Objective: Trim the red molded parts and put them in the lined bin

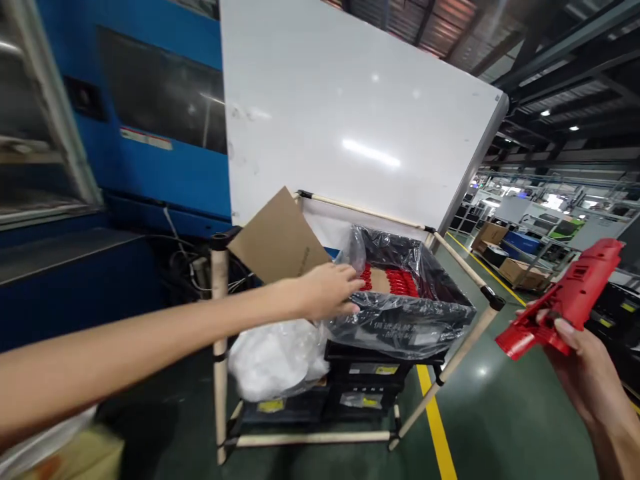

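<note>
My left hand (pixel 331 291) reaches across to the near rim of a black crate (pixel 400 327) lined with a clear plastic bag (pixel 395 313). Its fingers are curled on the edge of the bag. Inside the crate lie rows of red plastic parts (pixel 400 280) with a cardboard sheet among them. My right hand (pixel 587 373) is raised at the right and grips one long red plastic part (pixel 567 300), held up in the air away from the crate.
The crate tops a stack of black crates (pixel 365 383) on a pipe-frame cart (pixel 310 438). A cardboard flap (pixel 280 237) and a white bag (pixel 275 360) sit at its left. A whiteboard (pixel 350 113) stands behind. A blue machine (pixel 150 120) is at left; yellow floor line (pixel 437 427).
</note>
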`<state>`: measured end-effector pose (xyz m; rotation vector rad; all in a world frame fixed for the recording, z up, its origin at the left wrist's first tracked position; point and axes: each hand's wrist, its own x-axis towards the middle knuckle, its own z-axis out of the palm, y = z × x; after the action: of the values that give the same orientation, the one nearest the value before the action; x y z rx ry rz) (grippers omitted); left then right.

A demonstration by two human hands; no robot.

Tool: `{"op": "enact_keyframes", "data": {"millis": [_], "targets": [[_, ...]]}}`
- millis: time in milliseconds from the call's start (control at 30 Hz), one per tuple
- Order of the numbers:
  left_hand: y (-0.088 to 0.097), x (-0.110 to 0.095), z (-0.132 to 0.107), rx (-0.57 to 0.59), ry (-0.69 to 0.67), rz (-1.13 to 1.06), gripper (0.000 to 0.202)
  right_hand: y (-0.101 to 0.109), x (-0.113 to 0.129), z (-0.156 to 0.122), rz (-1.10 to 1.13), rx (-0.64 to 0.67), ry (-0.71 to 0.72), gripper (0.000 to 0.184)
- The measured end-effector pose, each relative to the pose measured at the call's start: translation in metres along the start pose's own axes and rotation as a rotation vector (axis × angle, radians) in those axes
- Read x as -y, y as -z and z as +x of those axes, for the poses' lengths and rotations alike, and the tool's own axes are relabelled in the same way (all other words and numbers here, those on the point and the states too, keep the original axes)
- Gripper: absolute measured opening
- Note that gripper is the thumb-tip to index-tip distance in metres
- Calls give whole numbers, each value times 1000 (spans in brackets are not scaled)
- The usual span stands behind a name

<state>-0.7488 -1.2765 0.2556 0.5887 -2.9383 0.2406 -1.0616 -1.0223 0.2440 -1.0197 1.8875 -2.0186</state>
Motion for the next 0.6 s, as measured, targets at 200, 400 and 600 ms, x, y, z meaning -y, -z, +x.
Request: {"op": "enact_keyframes", "data": {"millis": [200, 400, 600], "targets": [[-138, 16, 98, 40, 34, -75, 70, -40, -28, 85, -425, 174, 93, 41], [-205, 34, 119, -3, -111, -203, 62, -146, -69, 202, -649, 667, 127, 38], [-226, 44, 100, -284, -210, -181, 75, -229, -182, 289, -1103, 1206, 71, 23]]}}
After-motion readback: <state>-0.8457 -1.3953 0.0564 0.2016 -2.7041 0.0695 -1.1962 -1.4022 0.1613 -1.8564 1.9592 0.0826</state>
